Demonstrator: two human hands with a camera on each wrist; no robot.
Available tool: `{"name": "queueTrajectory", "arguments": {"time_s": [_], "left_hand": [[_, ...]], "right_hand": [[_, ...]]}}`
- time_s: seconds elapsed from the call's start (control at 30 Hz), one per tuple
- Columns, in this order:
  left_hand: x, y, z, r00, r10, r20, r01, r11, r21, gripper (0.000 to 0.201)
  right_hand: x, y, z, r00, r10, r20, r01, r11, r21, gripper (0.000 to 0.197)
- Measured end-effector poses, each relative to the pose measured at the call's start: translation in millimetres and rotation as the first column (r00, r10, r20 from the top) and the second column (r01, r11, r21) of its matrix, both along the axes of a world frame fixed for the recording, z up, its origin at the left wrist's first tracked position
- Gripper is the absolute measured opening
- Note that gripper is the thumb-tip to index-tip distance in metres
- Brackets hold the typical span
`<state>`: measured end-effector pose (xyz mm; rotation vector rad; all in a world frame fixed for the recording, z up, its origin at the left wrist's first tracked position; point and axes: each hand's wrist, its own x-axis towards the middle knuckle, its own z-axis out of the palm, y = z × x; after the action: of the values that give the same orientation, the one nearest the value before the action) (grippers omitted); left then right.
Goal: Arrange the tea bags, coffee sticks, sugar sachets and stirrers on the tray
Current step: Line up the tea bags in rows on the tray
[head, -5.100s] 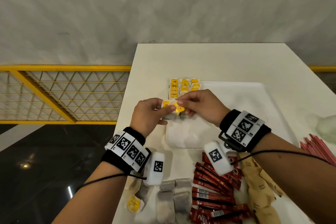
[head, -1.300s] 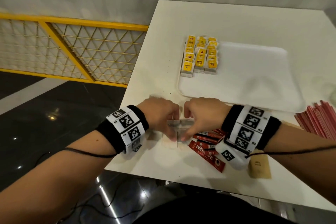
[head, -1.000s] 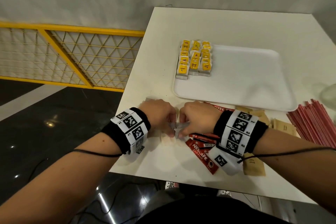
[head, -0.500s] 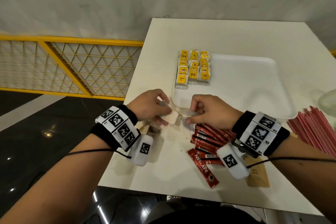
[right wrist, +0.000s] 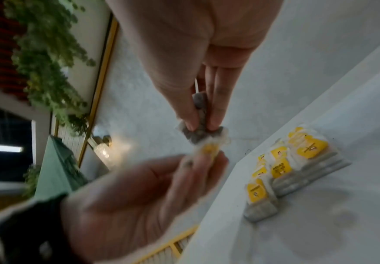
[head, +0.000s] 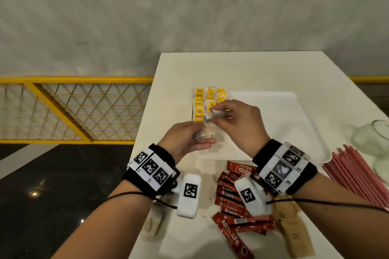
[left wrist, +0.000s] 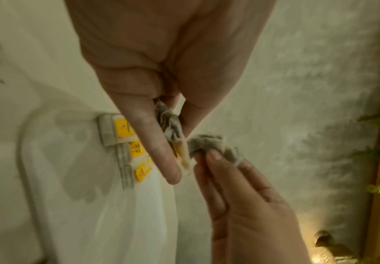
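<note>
My left hand holds a grey tea bag over the near left corner of the white tray. Just beyond it my right hand pinches a second tea bag. In the left wrist view the left thumb and finger squeeze a tea bag, and the right fingers hold another tea bag. Rows of yellow-tagged tea bags stand at the tray's far left corner. Red coffee sticks, brown sugar sachets and red stirrers lie on the table.
A glass jar stands at the right, beyond the stirrers. A loose tea bag lies at the table's left edge under my left forearm. A yellow railing runs to the left of the white table.
Both hands have risen from the table near the coffee sticks, each with a tea bag, and moved forward over the tray's near left corner. The head view has tilted upward.
</note>
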<state>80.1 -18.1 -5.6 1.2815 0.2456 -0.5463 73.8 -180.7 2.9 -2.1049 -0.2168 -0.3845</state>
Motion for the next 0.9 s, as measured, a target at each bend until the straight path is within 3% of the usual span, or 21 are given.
{"name": "queueTrajectory", "arguments": {"time_s": [0.13, 0.27, 0.33, 0.47, 0.57, 0.7, 0.9], "left_hand": [[14, -1, 2, 0.994, 0.106, 0.009, -0.102, 0.974, -0.204, 0.029], [25, 2, -2, 0.99, 0.122, 0.071, -0.106, 0.975, -0.193, 0.024], [26, 2, -4, 0.986, 0.118, 0.115, -0.097, 0.98, -0.173, 0.024], [30, 0, -9, 0.976, 0.135, 0.169, -0.114, 0.985, -0.127, 0.029], [31, -1, -12, 0.969, 0.138, 0.205, -0.124, 0.989, -0.079, 0.028], [32, 0, -14, 0.974, 0.127, 0.188, -0.11, 0.989, -0.1, 0.029], [33, 2, -13, 0.99, 0.062, 0.127, -0.049, 0.994, -0.102, 0.038]], "right_hand": [[0, -4, -18, 0.991, 0.087, 0.1, -0.071, 0.985, -0.157, 0.027], [0, -7, -27, 0.985, 0.143, 0.092, -0.126, 0.977, -0.171, 0.03], [2, -8, -28, 0.986, 0.14, 0.086, -0.128, 0.984, -0.127, 0.028], [6, -5, -25, 0.991, 0.131, 0.042, -0.134, 0.986, 0.103, 0.016], [13, -2, -21, 0.993, 0.056, -0.101, -0.025, 0.957, 0.288, 0.028], [24, -3, -25, 0.974, 0.048, -0.222, 0.013, 0.963, 0.269, 0.037], [27, -4, -26, 0.961, 0.105, -0.255, -0.034, 0.963, 0.267, 0.034]]}}
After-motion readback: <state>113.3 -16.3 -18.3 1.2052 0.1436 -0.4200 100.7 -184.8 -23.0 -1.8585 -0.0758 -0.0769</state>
